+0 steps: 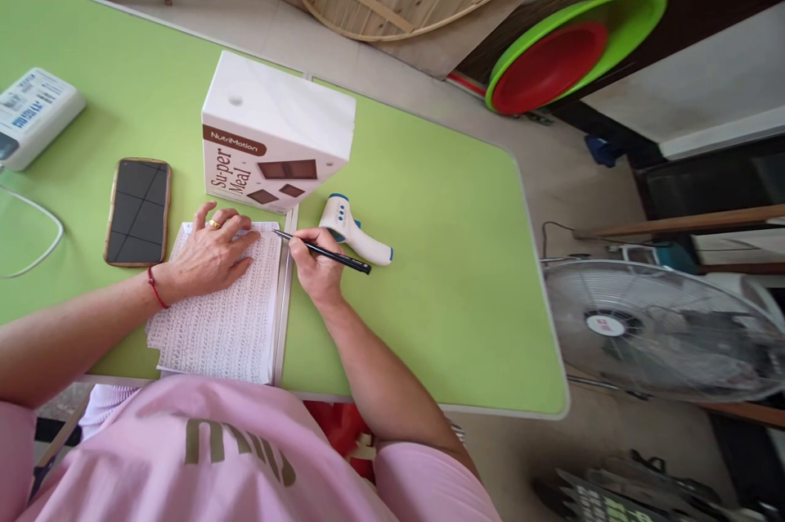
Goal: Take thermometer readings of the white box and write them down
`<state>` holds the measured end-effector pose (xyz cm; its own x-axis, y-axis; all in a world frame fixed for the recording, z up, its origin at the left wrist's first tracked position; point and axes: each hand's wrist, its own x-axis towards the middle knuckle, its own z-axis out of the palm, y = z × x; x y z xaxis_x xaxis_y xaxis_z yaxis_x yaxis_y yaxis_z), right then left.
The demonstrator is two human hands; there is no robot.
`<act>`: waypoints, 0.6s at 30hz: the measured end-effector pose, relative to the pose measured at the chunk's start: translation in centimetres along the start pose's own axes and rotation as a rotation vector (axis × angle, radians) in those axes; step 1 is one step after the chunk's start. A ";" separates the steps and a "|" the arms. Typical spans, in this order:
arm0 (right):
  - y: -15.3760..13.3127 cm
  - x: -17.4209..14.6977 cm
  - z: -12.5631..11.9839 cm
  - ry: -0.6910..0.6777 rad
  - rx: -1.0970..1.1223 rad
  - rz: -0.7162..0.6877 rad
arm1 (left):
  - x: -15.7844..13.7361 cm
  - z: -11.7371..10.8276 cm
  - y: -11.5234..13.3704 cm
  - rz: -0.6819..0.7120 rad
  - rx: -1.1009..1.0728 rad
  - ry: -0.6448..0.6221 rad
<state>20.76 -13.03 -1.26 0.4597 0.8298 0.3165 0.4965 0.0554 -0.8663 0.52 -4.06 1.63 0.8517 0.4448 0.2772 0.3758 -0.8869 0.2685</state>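
My right hand (317, 267) grips a black pen (334, 254), its tip at the upper right edge of a sheet of paper (221, 334) covered in dense handwriting. Spread flat over the paper's upper part, my left hand (212, 256) rests with fingers apart and holds nothing. Just beyond the paper stands a white NutriMotion box (275, 129). A white and blue infrared thermometer (356, 231) lies just past my right hand. To the left of my left hand is a dark-screened smartphone (138, 211) in a brown-edged case.
The green table (441, 285) has a metal seam beside the paper. A white device (40, 117) with a cable (55, 240) sits at the left. Beyond the table's right end stands a fan (662, 330); green and red basins (576, 51) lean at the back.
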 end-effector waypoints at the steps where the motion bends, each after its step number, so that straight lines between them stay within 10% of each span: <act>1: 0.0 0.0 0.0 -0.006 0.005 0.003 | 0.0 0.0 0.0 0.001 -0.002 0.002; 18: -0.2 0.0 0.0 -0.061 0.022 -0.042 | 0.0 0.2 0.0 0.011 0.028 0.009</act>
<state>20.66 -13.04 -1.06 0.3923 0.8590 0.3291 0.4980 0.1025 -0.8611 0.54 -4.07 1.46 0.8526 0.4361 0.2879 0.3766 -0.8948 0.2399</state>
